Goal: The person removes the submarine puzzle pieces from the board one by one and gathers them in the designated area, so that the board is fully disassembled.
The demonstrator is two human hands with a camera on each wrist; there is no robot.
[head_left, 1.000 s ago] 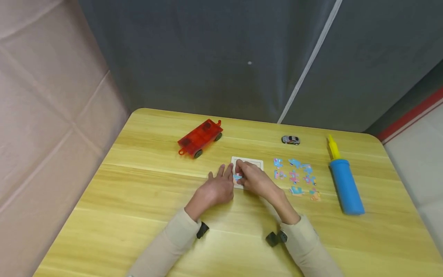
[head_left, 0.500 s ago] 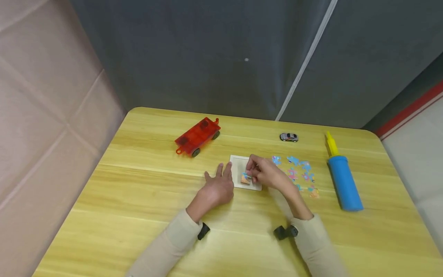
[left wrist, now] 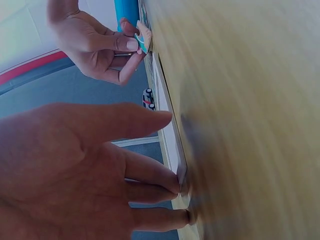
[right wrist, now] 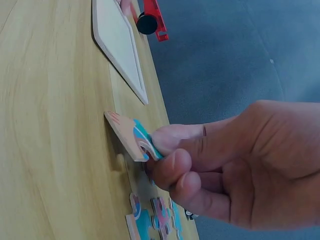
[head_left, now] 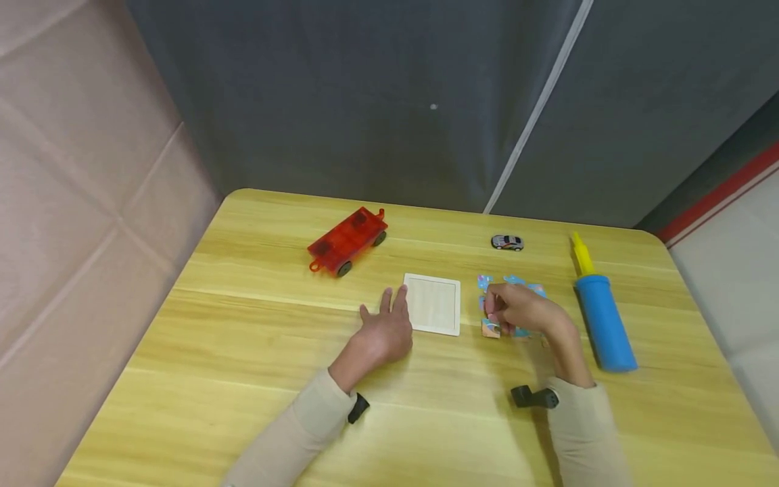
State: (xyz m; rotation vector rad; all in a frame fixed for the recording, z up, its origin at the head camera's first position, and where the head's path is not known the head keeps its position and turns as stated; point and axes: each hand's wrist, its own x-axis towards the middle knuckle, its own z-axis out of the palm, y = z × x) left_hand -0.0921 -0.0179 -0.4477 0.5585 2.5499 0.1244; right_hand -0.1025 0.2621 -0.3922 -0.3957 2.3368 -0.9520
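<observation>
A corner jigsaw piece (right wrist: 129, 134), peach with teal and blue, is pinched between thumb and fingers of my right hand (head_left: 528, 310). It is held tilted close over the table in the right wrist view. Several other jigsaw pieces (head_left: 485, 282) lie around and under that hand, some hidden by it. My left hand (head_left: 383, 331) has its fingers extended, with fingertips at the left edge of a flat pale puzzle tray (head_left: 433, 306). Nothing lies inside the tray's raised rim.
Behind the left hand stands a red toy wagon (head_left: 348, 240) with dark wheels. A small silver toy car (head_left: 508, 242) sits beyond the pieces. At the right lies a blue hand pump (head_left: 605, 325) with a yellow nozzle. A grey curtain (head_left: 365, 101) hangs behind the table.
My right hand has carried the corner jigsaw piece from the tray rightward to the other pieces, leaving the tray's inside uncovered. The left hand has stayed at the tray's left edge.
</observation>
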